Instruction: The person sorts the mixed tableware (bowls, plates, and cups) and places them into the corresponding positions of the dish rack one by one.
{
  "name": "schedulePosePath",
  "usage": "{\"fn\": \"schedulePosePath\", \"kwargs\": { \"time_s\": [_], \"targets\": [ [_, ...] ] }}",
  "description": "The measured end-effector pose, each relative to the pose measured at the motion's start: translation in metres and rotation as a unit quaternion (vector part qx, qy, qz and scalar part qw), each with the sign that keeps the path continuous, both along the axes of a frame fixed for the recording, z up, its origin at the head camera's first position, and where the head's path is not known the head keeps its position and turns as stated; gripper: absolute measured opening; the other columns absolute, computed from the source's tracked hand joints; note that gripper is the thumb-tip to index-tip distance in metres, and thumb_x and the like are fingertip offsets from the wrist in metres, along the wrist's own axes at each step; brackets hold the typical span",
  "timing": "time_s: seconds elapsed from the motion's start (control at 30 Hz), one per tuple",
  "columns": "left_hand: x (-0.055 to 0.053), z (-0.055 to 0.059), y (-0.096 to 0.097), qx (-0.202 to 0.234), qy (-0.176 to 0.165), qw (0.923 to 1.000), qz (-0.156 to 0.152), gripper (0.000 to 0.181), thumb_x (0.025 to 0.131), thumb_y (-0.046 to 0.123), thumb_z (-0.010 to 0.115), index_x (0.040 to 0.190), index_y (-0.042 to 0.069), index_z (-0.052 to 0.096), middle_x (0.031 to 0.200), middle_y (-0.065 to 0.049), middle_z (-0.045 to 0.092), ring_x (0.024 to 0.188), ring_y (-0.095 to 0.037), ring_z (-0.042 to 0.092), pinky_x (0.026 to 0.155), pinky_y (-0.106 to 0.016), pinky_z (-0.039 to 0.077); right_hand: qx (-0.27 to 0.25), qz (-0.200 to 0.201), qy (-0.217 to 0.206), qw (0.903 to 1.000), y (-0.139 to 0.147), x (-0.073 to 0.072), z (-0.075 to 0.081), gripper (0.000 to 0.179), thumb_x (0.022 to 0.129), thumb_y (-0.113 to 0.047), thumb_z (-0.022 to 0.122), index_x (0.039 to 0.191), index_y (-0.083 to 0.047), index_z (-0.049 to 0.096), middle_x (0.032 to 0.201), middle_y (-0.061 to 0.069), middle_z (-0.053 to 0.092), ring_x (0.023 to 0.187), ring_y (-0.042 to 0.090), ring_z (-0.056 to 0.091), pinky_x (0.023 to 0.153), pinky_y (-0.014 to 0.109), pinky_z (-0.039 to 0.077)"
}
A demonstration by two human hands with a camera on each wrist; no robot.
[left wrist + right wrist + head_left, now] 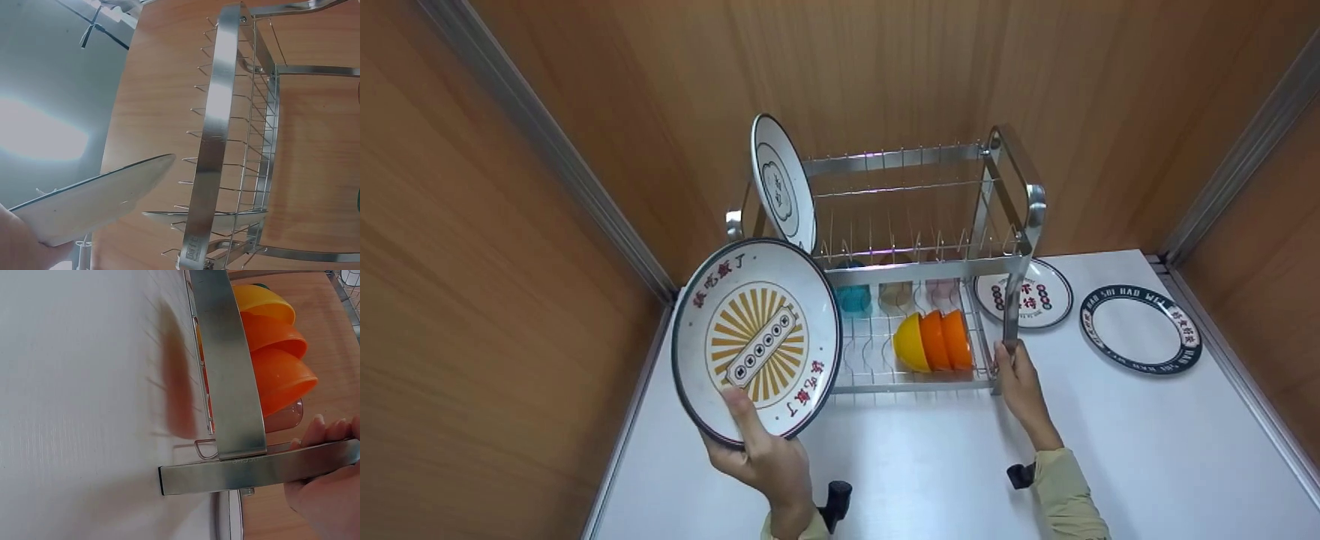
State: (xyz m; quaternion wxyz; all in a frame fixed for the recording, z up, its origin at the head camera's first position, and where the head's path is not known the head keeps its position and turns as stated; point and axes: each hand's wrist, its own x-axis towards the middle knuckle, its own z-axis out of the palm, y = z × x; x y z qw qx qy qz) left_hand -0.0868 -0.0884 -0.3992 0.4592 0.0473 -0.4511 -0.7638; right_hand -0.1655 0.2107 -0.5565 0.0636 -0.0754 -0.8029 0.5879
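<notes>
I saw a white worktop (pixel 1117 450), a metal rack (pixel 930 268) stood on it, red-lettered plate (pixel 1045 295) and dark-rimmed plate (pixel 1140 330) lay rightward.

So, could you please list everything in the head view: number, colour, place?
Two-tier metal rack: 1, silver, on table
Round sunburst plate: 1, white and yellow, front left
Round emblem plate: 1, white, upper tier, left
Round red-lettered plate: 1, white, table, by rack's right side
Round broad-rimmed plate: 1, white with dark rim, far right
Nested round bowls: 3, one yellow, two orange, lower tier
Transparent cups: 3, teal, brownish, pink, lower tier, rear
Flat table: 1, white, under rack
Wood-grain panels: 3, brown, silver-edged, back and sides
Wrist devices: 2, black, one per wrist
Left hand: 1, bare, holding sunburst plate
Right hand: 1, bare, gripping rack's right side
Sleeves: 2, khaki, forearms
</notes>
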Motion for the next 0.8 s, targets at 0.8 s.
{"fn": "schedulePosePath", "kwargs": {
  "time_s": [0.8],
  "targets": [
    [-0.048,0.03,-0.017,-0.002,0.035,0.9935,0.108,0.041,0.106,0.007,0.049,0.146,0.0,0.047,0.128,-0.019,0.065,0.114,-0.034,0.068,0.094,-0.041,0.057,-0.004,0.0,0.002,1.0,0.001,-0.002,-0.004,0.026,0.113,-0.022,0.037,0.116,0.001,0.047,0.094,0.012,0.051,0.085,0.031,0.048,0.067,0.027,0.04]
  ]
}}
